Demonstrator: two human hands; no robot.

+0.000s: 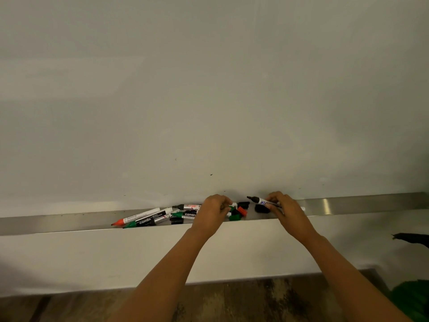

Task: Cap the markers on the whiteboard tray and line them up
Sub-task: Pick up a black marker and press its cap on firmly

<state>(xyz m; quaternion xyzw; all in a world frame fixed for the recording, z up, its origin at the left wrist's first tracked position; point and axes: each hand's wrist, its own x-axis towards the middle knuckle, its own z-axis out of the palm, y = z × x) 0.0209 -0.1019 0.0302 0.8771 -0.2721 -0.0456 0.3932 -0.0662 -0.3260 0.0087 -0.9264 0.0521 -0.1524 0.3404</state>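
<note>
Several uncapped markers lie jumbled on the steel whiteboard tray (58, 223): a red-tipped marker (135, 218), a green-tipped Camlin marker (148, 221), another green one (185, 214) and a black-tipped marker (186, 207). Loose caps sit in the middle: a red cap (242, 211), a green cap (234, 217) and black caps (262, 209). My right hand (286, 209) holds an uncapped black-tipped marker (256, 200), tip pointing left, just above the tray. My left hand (214, 211) is closed over the cap pile with a small green piece at its fingertips; what it grips is hidden.
The whiteboard (209, 89) rises directly behind the tray. The tray's right stretch (348, 204) is bare steel. Below are a white wall and wooden floor (232, 296). A dark object (411, 239) and something green (411, 298) sit at the right edge.
</note>
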